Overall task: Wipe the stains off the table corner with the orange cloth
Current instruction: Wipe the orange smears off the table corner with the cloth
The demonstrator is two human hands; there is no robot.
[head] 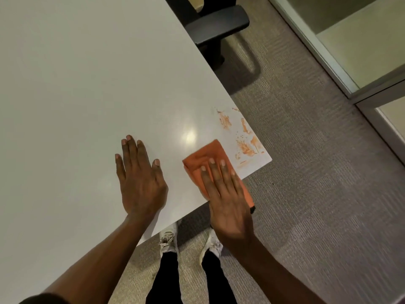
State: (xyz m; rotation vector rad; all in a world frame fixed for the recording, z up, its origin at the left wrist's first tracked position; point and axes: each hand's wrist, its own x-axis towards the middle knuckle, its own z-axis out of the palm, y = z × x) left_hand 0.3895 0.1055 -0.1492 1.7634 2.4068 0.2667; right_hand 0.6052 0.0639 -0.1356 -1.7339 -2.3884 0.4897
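Orange-brown stains (245, 137) smear the near right corner of the white table (87, 84). The folded orange cloth (210, 154) lies on the table just left of the stains, and part of it hangs over the table's front edge. My right hand (225, 194) presses flat on the cloth with fingers together, covering its middle. My left hand (140, 181) rests flat on the bare tabletop to the left of the cloth, fingers spread, holding nothing.
A black office chair (217, 27) stands at the table's right side, further back. Grey carpet (317, 194) covers the floor. A glass partition with a metal frame (350, 84) runs along the right. My shoes (168, 240) are below the table's front edge.
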